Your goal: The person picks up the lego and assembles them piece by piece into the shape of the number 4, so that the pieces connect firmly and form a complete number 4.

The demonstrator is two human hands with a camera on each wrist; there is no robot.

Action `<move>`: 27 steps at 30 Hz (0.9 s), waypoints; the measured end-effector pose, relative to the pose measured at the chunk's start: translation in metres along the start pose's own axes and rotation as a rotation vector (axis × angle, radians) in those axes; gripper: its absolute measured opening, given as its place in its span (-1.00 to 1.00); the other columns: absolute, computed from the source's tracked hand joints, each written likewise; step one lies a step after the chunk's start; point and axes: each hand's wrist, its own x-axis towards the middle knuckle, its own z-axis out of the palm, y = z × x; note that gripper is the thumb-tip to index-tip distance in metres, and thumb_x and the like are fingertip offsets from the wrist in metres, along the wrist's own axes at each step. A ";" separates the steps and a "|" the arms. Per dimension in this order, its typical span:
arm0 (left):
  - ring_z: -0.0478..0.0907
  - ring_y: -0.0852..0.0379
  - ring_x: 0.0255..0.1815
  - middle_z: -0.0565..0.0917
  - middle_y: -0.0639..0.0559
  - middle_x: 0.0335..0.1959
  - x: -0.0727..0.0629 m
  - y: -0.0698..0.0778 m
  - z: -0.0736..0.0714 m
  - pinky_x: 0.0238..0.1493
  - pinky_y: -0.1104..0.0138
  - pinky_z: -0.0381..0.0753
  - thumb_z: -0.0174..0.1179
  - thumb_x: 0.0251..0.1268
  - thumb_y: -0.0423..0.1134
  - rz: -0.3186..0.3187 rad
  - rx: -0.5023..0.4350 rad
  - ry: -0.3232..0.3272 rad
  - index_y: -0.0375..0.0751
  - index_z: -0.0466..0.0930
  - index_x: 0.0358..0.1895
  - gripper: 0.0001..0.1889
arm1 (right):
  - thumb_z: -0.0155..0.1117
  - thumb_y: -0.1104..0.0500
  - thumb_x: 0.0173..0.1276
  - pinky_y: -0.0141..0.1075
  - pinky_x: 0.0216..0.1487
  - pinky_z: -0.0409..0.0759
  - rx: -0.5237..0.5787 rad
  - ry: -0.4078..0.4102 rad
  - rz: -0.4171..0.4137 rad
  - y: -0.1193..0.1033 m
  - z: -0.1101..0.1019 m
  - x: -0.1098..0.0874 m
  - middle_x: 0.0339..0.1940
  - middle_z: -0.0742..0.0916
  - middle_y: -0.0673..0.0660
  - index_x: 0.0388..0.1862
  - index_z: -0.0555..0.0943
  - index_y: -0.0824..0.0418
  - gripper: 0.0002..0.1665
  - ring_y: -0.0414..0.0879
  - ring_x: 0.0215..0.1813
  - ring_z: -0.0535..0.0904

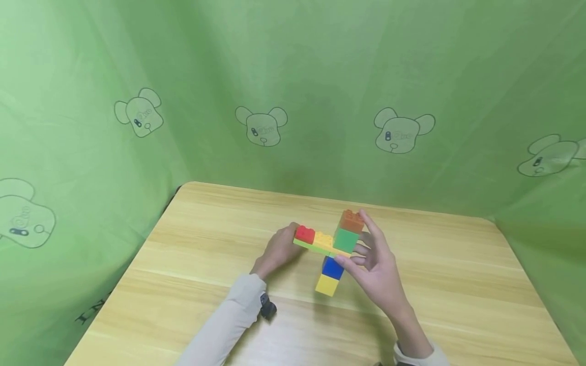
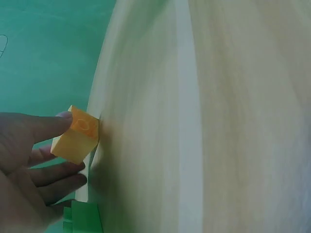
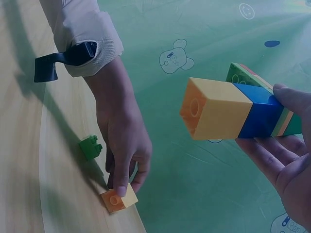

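Observation:
My right hand [image 1: 380, 277] holds a joined toy-brick build above the table, thumb on one side and fingers on the other. In the head view a red brick [image 1: 304, 234], a yellow brick and a green brick [image 1: 345, 240] topped by an orange brick [image 1: 351, 221] sit along its flat bar. A blue brick [image 1: 332, 268] and a yellow brick [image 1: 326, 285] hang below. Behind the build, my left hand [image 1: 279, 249] pinches a separate yellow brick [image 2: 77, 141] at the table surface; the head view hides that brick.
A loose green brick [image 3: 91, 147] lies on the wooden table [image 1: 206, 229] near the left hand. Green cloth [image 1: 320, 61] with mouse-head drawings surrounds the table's back and sides. A dark camera mount [image 3: 68, 58] is strapped to the left wrist.

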 end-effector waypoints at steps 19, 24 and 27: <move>0.59 -0.10 0.14 0.55 -0.12 0.11 -0.008 0.002 -0.017 0.15 0.19 0.70 0.44 0.19 -0.51 0.129 -0.264 0.017 -0.24 0.61 0.21 -0.51 | 0.32 0.71 0.17 -0.31 -0.03 0.78 -0.007 0.009 0.026 0.000 -0.003 -0.002 0.22 0.65 0.10 0.72 0.07 0.11 0.23 -0.15 0.09 0.73; 0.59 -0.17 0.23 0.50 -0.13 0.32 -0.013 0.010 -0.032 0.14 0.15 0.72 0.25 0.27 -0.53 0.076 -0.403 0.051 -0.14 0.57 0.32 -0.47 | 0.32 0.71 0.17 -0.32 -0.03 0.78 -0.015 0.016 0.027 -0.001 -0.004 -0.001 0.22 0.65 0.10 0.72 0.08 0.10 0.24 -0.16 0.10 0.73; 0.59 -0.11 0.24 0.51 -0.07 0.37 -0.018 0.016 -0.040 0.13 0.14 0.73 0.29 0.35 -0.40 0.047 -0.499 0.063 -0.09 0.54 0.36 -0.49 | 0.32 0.71 0.17 -0.32 -0.03 0.77 -0.015 0.017 0.023 -0.002 -0.005 -0.002 0.22 0.65 0.10 0.72 0.08 0.10 0.23 -0.16 0.10 0.73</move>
